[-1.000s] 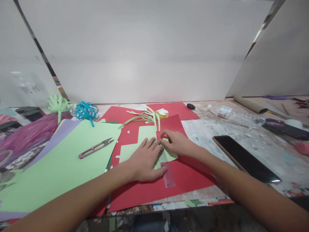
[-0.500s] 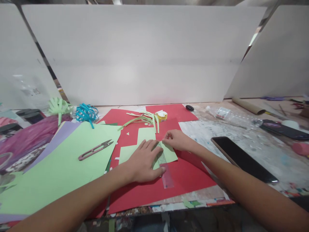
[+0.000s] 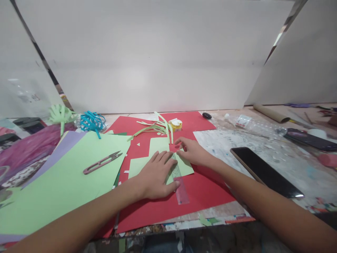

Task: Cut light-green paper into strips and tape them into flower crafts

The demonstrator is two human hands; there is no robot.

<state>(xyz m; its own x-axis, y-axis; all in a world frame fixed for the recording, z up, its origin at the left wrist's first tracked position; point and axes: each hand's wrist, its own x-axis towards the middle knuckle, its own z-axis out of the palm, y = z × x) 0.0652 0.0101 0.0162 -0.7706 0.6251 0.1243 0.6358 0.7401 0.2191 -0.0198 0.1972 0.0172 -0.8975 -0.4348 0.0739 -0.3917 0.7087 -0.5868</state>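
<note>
My left hand (image 3: 156,175) lies flat with fingers spread, pressing a clear plastic ruler (image 3: 181,191) onto a cross-shaped piece of light green paper (image 3: 159,146). The paper rests on a red sheet (image 3: 152,216). Just right of the ruler's far end, my right hand (image 3: 193,151) hovers over the paper's right arm, thumb and forefinger apart, with nothing visible between them. Beyond both hands lies a loose bunch of thin green paper strips (image 3: 150,129). A yellow roll of tape (image 3: 176,124) stands beside the strips.
Left, thread snips (image 3: 102,162) lie on a large light green sheet (image 3: 65,189). A blue paper-strip ball (image 3: 92,122) sits behind. Right are a phone (image 3: 265,172), a plastic bottle (image 3: 255,125) and a cardboard tube (image 3: 271,113). A white board (image 3: 150,52) closes off the back.
My right hand's fingers have parted from a pinch and shifted slightly. One green strip in the bunch now points farther back. My left hand and the ruler stay in place.
</note>
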